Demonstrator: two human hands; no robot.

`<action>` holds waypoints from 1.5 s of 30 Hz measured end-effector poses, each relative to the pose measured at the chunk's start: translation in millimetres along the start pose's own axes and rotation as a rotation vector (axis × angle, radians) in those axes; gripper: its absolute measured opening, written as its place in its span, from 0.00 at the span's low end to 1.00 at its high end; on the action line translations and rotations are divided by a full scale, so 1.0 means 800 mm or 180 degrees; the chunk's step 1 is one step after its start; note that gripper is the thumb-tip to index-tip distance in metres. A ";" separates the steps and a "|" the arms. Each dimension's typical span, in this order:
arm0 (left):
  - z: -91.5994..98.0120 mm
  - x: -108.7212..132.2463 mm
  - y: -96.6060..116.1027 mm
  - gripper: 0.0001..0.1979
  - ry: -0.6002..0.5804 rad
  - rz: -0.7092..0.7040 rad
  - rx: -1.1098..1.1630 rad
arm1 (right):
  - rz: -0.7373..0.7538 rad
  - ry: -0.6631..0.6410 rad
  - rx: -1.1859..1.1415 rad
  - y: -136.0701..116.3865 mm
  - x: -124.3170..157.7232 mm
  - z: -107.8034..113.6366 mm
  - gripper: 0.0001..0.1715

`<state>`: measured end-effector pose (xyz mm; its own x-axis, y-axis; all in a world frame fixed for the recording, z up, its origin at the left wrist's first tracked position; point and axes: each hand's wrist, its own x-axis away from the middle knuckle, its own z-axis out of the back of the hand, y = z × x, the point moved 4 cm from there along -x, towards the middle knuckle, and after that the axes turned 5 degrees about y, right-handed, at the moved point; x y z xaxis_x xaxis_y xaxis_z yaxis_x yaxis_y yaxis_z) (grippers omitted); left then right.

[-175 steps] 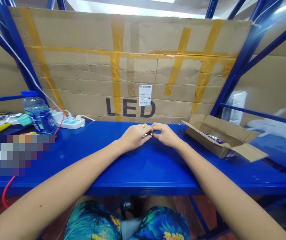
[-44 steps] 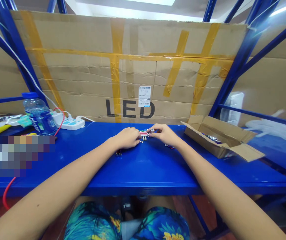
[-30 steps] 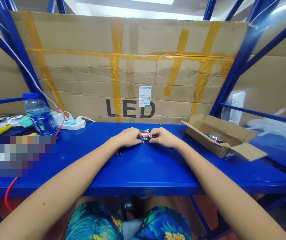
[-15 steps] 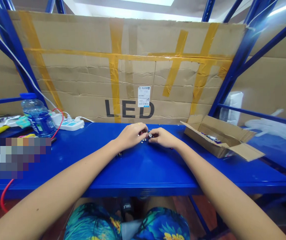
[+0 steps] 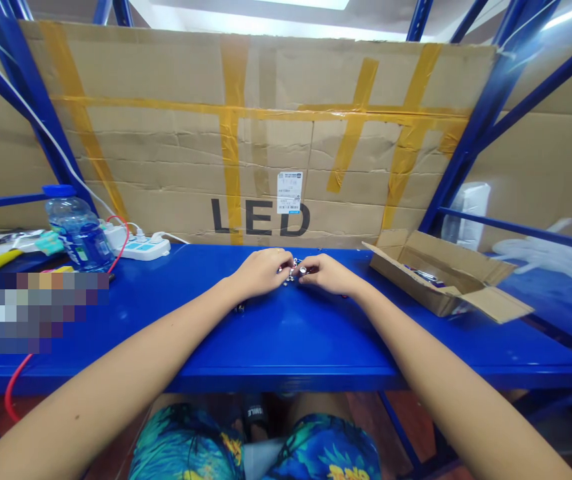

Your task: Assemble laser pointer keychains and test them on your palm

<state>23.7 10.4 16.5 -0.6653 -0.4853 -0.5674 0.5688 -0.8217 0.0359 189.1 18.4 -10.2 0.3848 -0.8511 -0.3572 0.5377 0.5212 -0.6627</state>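
Above the middle of the blue table my right hand (image 5: 327,273) is closed, pinching a small silvery round piece (image 5: 303,271) between thumb and fingertips. My left hand (image 5: 262,271) faces it with fingers curled down; whatever they may hold is hidden. Between the two hands lie several tiny shiny metal parts (image 5: 287,283), too small to name. A few dark little bits (image 5: 239,308) rest by my left wrist, and a small red one (image 5: 345,296) shows beside my right wrist.
An open cardboard box (image 5: 419,287) with small items stands to the right on the blue table (image 5: 286,340). On the left are a bottle (image 5: 77,230) with a blue cap, a white power strip (image 5: 147,247) and a red cable (image 5: 12,387). A large cardboard panel (image 5: 176,160) backs the table.
My fingertips have drawn slightly apart, showing more of the small parts between them. The silvery piece in my right hand has tilted a little. The view has shifted slightly.
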 end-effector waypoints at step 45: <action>0.029 0.005 -0.029 0.09 -0.1162 0.0451 -0.0146 | -0.0207 -0.0322 -0.0102 -0.006 0.006 -0.006 0.10</action>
<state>-3.0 20.6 32.7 -0.7022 -0.6740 -0.2293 0.6828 -0.7288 0.0514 184.8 11.7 -12.3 0.4244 -0.8716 -0.2455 0.5403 0.4613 -0.7038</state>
